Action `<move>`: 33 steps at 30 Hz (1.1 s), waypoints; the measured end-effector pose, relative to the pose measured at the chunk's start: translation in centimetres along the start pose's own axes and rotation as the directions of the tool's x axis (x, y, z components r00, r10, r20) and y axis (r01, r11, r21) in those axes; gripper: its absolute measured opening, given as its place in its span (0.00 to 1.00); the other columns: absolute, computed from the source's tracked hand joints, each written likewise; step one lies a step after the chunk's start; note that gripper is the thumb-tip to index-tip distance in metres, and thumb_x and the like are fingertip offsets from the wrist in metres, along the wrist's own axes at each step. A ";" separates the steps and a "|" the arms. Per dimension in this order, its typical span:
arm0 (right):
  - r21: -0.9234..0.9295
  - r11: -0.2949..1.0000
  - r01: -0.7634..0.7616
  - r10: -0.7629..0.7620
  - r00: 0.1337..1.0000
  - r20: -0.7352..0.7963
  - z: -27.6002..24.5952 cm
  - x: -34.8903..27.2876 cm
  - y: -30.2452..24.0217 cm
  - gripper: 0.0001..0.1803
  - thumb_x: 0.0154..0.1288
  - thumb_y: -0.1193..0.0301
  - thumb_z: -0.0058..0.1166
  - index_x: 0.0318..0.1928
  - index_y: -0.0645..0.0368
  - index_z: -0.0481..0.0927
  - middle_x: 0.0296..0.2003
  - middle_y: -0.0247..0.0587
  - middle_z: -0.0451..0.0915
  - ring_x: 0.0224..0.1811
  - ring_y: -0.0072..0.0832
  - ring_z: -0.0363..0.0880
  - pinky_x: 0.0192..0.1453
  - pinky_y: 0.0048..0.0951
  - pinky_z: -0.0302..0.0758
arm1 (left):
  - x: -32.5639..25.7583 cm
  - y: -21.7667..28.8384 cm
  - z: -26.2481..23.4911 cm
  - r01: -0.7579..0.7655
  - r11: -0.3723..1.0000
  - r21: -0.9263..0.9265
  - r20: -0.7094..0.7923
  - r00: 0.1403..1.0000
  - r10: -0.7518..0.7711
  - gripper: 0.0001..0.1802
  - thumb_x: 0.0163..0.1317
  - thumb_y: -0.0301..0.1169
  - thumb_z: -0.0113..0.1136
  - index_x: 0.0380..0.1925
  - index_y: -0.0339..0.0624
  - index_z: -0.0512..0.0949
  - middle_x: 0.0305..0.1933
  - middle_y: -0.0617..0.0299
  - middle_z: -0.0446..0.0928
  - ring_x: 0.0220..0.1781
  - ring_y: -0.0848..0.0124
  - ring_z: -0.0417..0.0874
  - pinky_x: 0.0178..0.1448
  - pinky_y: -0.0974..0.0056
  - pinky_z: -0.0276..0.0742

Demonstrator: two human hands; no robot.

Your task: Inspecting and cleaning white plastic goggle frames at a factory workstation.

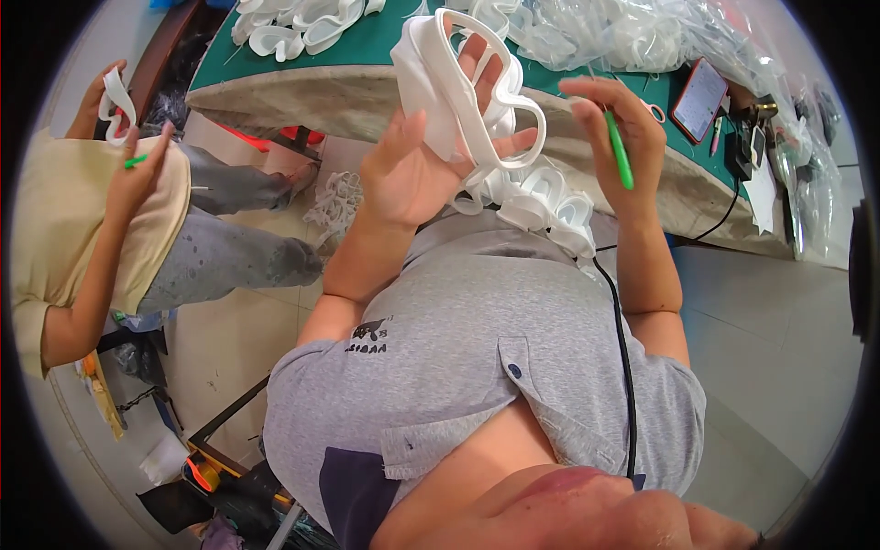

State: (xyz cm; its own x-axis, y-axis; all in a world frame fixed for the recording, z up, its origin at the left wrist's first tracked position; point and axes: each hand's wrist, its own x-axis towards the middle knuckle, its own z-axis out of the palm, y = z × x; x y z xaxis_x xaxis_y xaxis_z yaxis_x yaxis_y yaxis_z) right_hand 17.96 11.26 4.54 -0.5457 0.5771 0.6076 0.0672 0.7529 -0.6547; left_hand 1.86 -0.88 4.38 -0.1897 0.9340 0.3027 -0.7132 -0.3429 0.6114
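The left hand (417, 160) clasped a bunch of white rubber frames (467, 87) near the green tabletop (367, 41); beside them, the right hand's (619, 119) fingers pinched a green tool (621, 158).

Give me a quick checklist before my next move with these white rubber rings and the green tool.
1. Left hand has the white rings looped over its fingers: ok.
2. Right hand grips the green tool: ok.
3. Tool tip touching a ring: cannot tell.
4. Finished rings piled in the lap: ok.
5. Phone well back from the table edge: not ok.
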 end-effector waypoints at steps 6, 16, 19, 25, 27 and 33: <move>0.032 0.861 0.508 -0.507 0.850 0.144 0.8 -0.3 -2.0 0.18 0.47 0.67 0.67 0.40 0.60 0.83 0.35 0.41 0.80 0.33 0.32 0.79 0.33 0.26 0.76 | -0.4 0.4 -1.9 0.015 1.000 -0.016 0.062 0.998 -0.014 0.50 0.58 0.40 0.57 0.72 0.57 0.35 0.76 0.55 0.35 0.77 0.57 0.43 0.70 0.34 0.50; 0.217 0.896 0.387 -0.428 0.883 0.191 1.3 -1.4 0.4 0.29 0.62 0.49 0.54 0.18 0.61 0.67 0.22 0.41 0.67 0.22 0.30 0.67 0.24 0.25 0.62 | 0.3 -0.2 -4.8 0.122 0.914 -0.388 -0.040 0.988 -0.149 0.36 0.61 0.53 0.54 0.62 0.41 0.63 0.65 0.47 0.64 0.68 0.49 0.62 0.69 0.38 0.57; 0.482 0.876 -0.004 -0.094 0.980 0.177 1.0 -1.2 2.1 0.39 0.66 0.36 0.27 0.19 0.60 0.64 0.23 0.39 0.65 0.23 0.24 0.61 0.26 0.23 0.59 | 0.1 -0.6 -4.8 0.202 0.912 -0.356 0.035 0.979 -0.203 0.28 0.63 0.43 0.57 0.58 0.38 0.67 0.57 0.48 0.71 0.59 0.54 0.73 0.66 0.48 0.65; 0.532 0.840 -0.111 0.077 0.993 0.086 1.4 -0.1 0.4 0.10 0.64 0.71 0.57 0.37 0.65 0.74 0.38 0.41 0.72 0.35 0.26 0.75 0.39 0.20 0.72 | 0.1 -1.9 -4.9 0.159 0.987 0.033 -0.204 0.968 -0.149 0.19 0.59 0.28 0.62 0.50 0.39 0.70 0.46 0.57 0.79 0.44 0.69 0.82 0.50 0.64 0.79; 0.527 0.848 -0.046 -0.006 0.995 0.097 1.7 0.2 0.6 0.11 0.56 0.85 0.59 0.41 0.66 0.77 0.40 0.43 0.76 0.40 0.31 0.78 0.43 0.25 0.75 | 0.2 -2.3 -4.8 0.129 0.981 0.144 -0.211 0.973 -0.097 0.18 0.60 0.28 0.62 0.49 0.39 0.70 0.45 0.56 0.79 0.42 0.70 0.82 0.48 0.67 0.79; 0.164 0.935 0.313 -0.325 0.945 0.046 2.1 0.1 0.7 0.10 0.55 0.84 0.58 0.40 0.66 0.80 0.36 0.48 0.80 0.36 0.33 0.79 0.39 0.25 0.76 | 0.3 -2.1 -3.0 0.086 0.917 0.390 -0.273 0.962 0.026 0.18 0.64 0.33 0.58 0.50 0.36 0.69 0.43 0.55 0.80 0.42 0.74 0.82 0.47 0.70 0.77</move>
State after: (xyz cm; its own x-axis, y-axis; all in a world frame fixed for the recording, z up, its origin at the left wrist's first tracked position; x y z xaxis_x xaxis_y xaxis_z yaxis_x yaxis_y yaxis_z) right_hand 16.16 11.17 3.24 -0.5760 0.2861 0.7657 -0.2448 0.8334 -0.4955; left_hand 1.25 0.40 0.96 -0.3855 0.9165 0.1071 -0.4066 -0.2729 0.8719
